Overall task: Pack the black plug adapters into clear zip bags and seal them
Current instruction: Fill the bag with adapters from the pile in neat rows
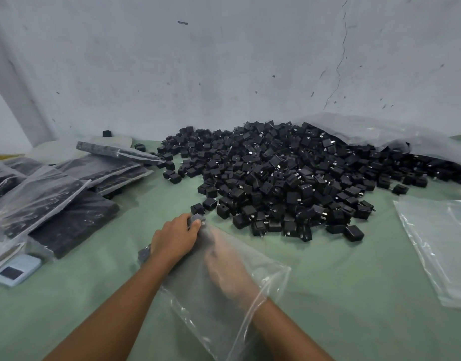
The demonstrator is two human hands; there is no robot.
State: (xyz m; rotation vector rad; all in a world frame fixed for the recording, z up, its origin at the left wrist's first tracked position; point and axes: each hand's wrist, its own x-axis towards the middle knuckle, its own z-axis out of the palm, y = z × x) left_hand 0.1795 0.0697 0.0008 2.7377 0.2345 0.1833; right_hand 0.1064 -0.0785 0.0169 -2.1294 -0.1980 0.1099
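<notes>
Clear zip bag (253,287): lying on the green worktop (341,277) towards its near edge, with the mouth opening toward the person.
Right hand (224,267): reaching deep inside the bag; it is blurring behind the film, so I cannot tell whether the fingers are apart or closed.
Left hand (174,238): gripping the bag's far end from outside, with fingers and thumb curling round the film.
Bagged adapter (197,218): sitting in that far end, showing grey under the left fingertips.
White device (15,269): lying by the left edge.
Empty bags (438,246): lying flat at the right edge.
Packed bags (68,194): stacking up along the left edge.
Loose adapters (289,178): heaping across the middle toward the far edge.
Plastic sheet (380,134): draping over the heap's far right corner.
</notes>
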